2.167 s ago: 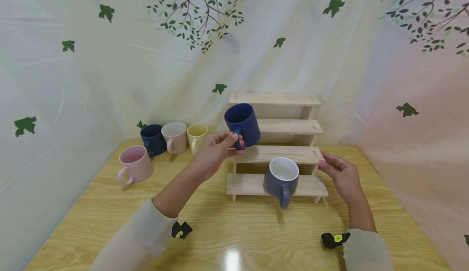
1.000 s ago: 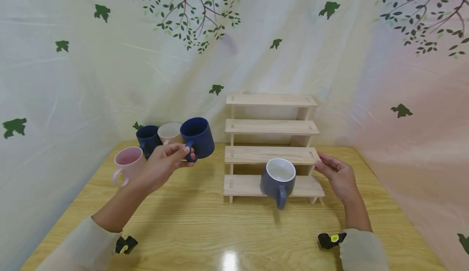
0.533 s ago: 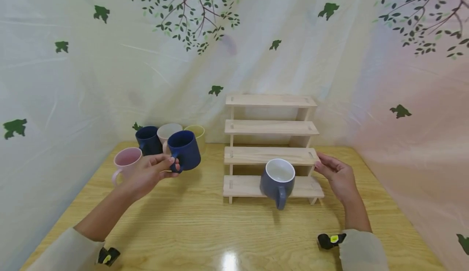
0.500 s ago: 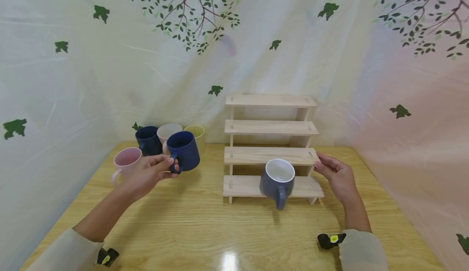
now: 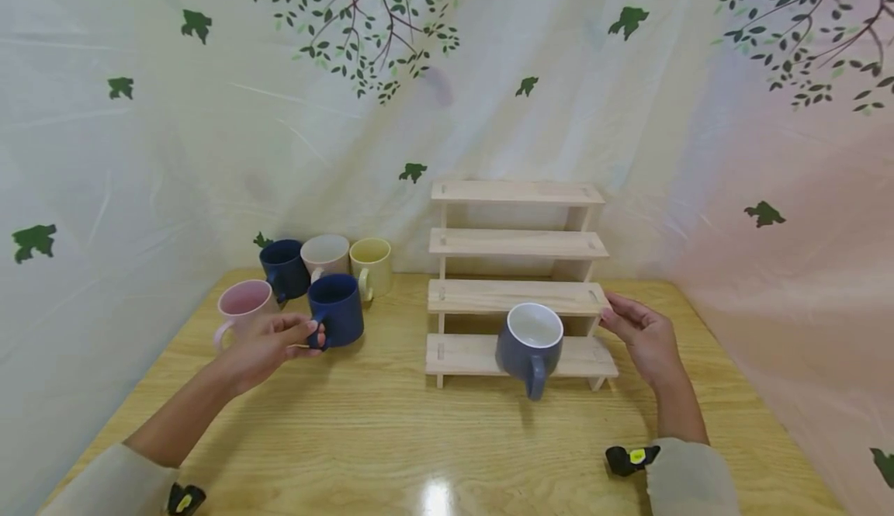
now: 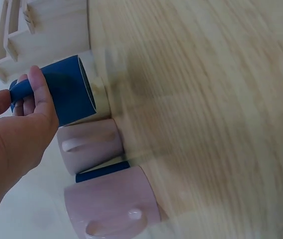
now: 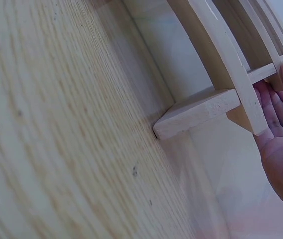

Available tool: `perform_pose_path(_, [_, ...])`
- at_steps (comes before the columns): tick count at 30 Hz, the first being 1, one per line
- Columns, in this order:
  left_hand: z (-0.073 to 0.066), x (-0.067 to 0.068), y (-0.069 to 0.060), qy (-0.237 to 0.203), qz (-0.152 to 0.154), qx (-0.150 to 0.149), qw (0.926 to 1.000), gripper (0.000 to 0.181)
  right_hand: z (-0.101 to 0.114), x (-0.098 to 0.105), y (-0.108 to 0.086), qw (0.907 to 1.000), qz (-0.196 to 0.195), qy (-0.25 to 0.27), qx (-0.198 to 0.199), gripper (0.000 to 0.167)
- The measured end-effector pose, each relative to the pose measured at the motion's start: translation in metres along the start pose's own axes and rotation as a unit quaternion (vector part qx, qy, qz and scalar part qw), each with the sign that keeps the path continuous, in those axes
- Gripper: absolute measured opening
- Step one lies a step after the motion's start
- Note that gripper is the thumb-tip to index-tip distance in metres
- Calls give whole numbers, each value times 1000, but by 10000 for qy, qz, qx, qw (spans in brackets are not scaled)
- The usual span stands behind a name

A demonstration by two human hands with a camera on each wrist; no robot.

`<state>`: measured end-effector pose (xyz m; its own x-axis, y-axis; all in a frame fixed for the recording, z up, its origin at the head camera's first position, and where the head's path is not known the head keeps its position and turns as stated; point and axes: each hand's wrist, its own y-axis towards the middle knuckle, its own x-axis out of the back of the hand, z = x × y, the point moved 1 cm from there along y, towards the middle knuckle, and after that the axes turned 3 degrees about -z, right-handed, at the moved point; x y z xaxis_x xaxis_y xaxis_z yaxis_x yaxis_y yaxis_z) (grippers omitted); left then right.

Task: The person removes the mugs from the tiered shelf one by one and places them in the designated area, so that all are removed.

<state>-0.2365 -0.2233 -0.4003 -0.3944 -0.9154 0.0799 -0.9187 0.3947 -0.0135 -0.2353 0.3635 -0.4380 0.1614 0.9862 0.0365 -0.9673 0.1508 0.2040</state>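
Observation:
In the head view my left hand pinches the handle of a blue mug, which is upright and low over the table left of centre. The left wrist view shows the thumb and fingers on that blue mug's handle; whether its base touches the table I cannot tell. My right hand grips the right end of a shelf of the stepped wooden rack, its fingers under the board in the right wrist view. On the lowest step sits a grey-blue mug with a white inside, handle toward me.
Behind and left of the held mug stand a dark blue mug, a pale pink mug, a yellow mug and a pink mug, partly behind my left hand. A printed cloth hangs behind the wooden table.
My left hand has carried the blue mug from in front of the rack leftward and down, toward the other mugs. My right hand has stayed at the shelf's end.

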Motion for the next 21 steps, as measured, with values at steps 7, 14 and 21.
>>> perform_pose_path(7, [11,10,-3,-24,117,-35,9999,30,-2,0,0,9999,-9,89,56,54])
perform_pose_path(14, [18,16,-5,9,109,99,9999,31,-2,0,0,10000,-2,24,41,54])
perform_pose_path(21, [22,23,-6,26,43,81,10000,32,-1,0,1,10000,-28,-39,2,55])
